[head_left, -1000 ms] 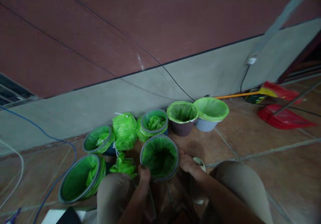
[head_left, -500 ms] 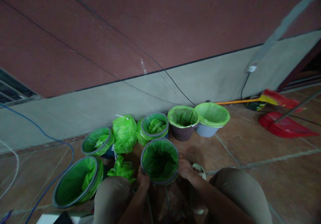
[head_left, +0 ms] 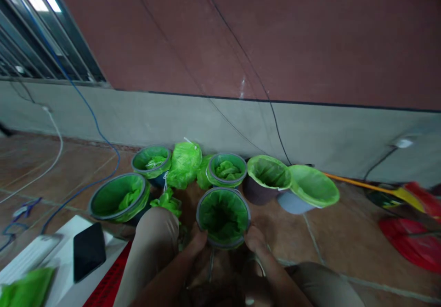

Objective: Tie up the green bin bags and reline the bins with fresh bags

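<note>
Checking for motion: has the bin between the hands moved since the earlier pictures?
No: against the brown bin behind it, the held bin shows no clear shift; only the view turned.

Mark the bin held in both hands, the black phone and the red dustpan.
Held bin (head_left: 225, 245), head view: near gray rim.
Black phone (head_left: 89, 252), head view: middle of upper face.
Red dustpan (head_left: 411, 249), head view: its scoop.

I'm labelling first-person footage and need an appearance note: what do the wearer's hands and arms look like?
The left hand and right hand are bare, without gloves. No sleeves show on the forearms, and I can make out no watch or markings, though dim light hides fine detail such as rings. Below, the person wears plain beige trousers.
</note>
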`<state>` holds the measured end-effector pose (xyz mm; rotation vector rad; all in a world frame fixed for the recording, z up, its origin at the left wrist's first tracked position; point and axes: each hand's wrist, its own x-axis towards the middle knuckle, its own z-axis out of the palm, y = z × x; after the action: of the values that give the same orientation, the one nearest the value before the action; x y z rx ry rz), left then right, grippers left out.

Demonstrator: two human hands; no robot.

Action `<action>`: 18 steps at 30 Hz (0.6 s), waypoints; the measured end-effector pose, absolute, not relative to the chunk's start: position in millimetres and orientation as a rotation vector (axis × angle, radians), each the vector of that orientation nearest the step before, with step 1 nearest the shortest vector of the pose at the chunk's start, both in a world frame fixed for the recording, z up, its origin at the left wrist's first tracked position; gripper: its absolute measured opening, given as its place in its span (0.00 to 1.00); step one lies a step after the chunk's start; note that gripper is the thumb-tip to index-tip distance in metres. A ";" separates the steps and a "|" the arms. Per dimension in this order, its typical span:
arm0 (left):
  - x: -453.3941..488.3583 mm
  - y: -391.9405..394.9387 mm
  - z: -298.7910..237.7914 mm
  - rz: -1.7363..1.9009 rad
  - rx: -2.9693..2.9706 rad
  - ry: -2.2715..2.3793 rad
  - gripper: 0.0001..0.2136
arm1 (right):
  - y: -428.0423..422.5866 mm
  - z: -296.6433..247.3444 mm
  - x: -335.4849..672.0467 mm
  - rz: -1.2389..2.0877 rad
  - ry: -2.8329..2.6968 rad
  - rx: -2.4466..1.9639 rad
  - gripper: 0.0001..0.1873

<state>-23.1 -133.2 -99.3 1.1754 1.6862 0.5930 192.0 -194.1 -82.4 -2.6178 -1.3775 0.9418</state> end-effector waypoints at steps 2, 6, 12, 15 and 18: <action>-22.3 -133.8 -93.3 0.608 1.140 1.661 0.14 | -194.7 -83.9 192.9 0.958 -1.405 -2.608 0.17; -23.6 -126.2 -89.7 0.594 1.168 1.651 0.13 | -195.4 -87.5 199.7 0.996 -1.426 -2.599 0.19; -29.5 -112.1 -95.8 0.575 1.150 1.771 0.18 | -195.8 -96.2 208.2 0.972 -1.311 -2.581 0.20; -29.3 -109.6 -96.9 0.562 1.040 1.904 0.21 | -197.5 -100.3 209.2 0.974 -1.279 -2.576 0.16; -26.5 -113.7 -95.3 0.553 0.985 1.871 0.17 | -198.9 -105.4 210.2 0.978 -1.236 -2.585 0.15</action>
<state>-26.5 -113.7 -95.3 0.9854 1.8714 0.5528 210.2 -198.9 -105.4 -2.5847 -1.2356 0.9775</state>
